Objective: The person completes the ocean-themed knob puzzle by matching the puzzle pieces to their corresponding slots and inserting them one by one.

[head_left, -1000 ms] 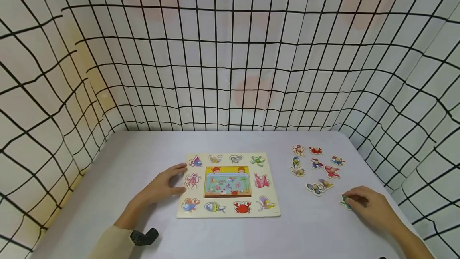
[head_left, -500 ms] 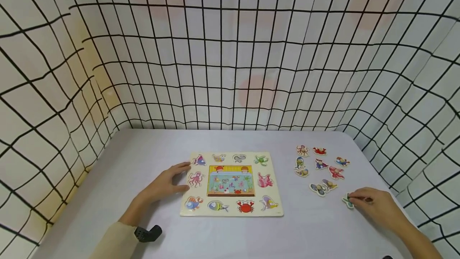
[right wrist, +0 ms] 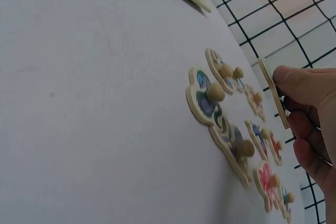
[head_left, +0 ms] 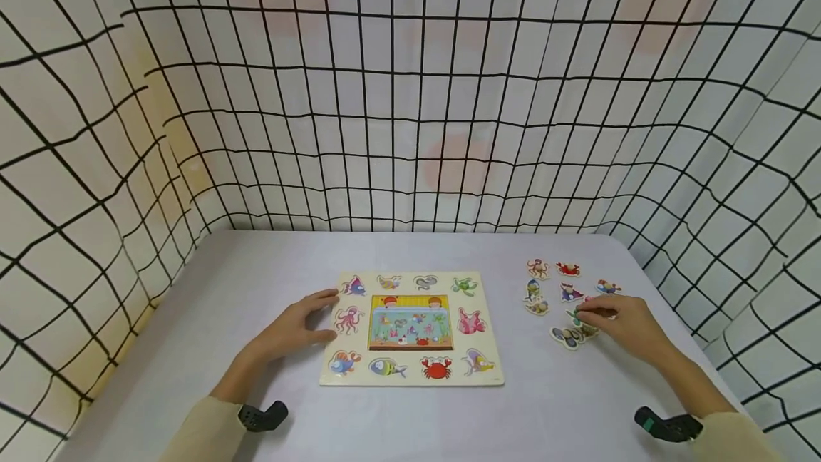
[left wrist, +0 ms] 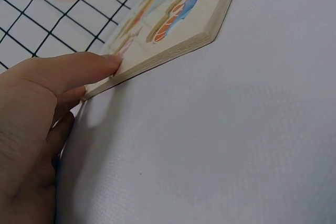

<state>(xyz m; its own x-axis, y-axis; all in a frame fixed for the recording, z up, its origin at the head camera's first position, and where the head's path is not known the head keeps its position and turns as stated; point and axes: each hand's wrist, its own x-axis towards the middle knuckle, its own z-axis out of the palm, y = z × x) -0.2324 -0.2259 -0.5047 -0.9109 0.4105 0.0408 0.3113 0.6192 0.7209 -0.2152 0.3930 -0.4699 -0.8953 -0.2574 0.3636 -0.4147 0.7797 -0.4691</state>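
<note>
My left hand rests at the left edge of a wooden peg puzzle board printed with sea animals. In the left wrist view, its thumb touches the board's top near that edge, with the fingers lower beside it. My right hand pinches a green turtle puzzle piece above the loose pieces. In the right wrist view this piece is held edge-on, off the table; its knob is hidden by the fingers. Below it lie several knobbed pieces, among them a grey-blue piece and a pink piece.
More loose pieces lie to the board's right, including an octopus piece and a crab piece. White tabletop lies around the board. A black grid-lined white wall stands behind and at both sides.
My right hand has lifted the turtle piece from the right of the table and carried it up and left over the other pieces. The left hand stays at the board.
</note>
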